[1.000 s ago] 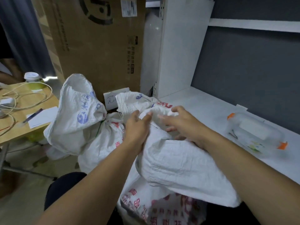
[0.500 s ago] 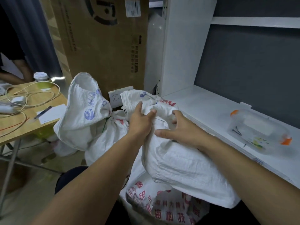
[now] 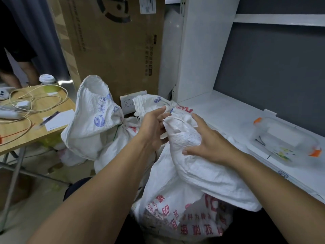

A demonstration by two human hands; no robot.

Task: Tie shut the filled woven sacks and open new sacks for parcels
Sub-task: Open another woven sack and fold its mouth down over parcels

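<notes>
The white sack (image 3: 202, 169) lies beside the bench's (image 3: 228, 117) left edge, long axis running away-left, mouth farthest. Left hand (image 3: 152, 128) fingers pinch that mouth; right hand (image 3: 211, 143) fingers spread, pressing it.

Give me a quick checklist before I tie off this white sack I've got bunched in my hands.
1. Left hand grips the white sack at its bunched mouth: ok.
2. Right hand rests flat on the neck, steadying it: ok.
3. Mouth fully gathered: cannot tell, folds hide it.
4. Tie cord in hand: cannot tell; only a thin line crosses the fabric.
5. Clear box on the shelf lies apart from the sack: ok.
</notes>
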